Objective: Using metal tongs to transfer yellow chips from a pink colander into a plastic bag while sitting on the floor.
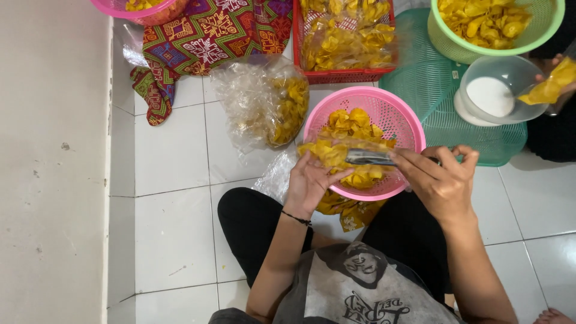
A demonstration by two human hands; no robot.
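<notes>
A pink plastic basket full of yellow chips sits on the white tiled floor in front of my knees. Over its near rim my left hand holds a small clear bag of chips by its left side. My right hand grips a metal scoop whose end lies at the bag's mouth. A filled chip bag lies under the basket by my lap.
A red crate of packed chip bags stands behind the basket, with a large clear bag of chips to its left. A teal basket, a green basket of chips and a clear bowl of white powder are at right, near another person's hand. A patterned cloth lies at back.
</notes>
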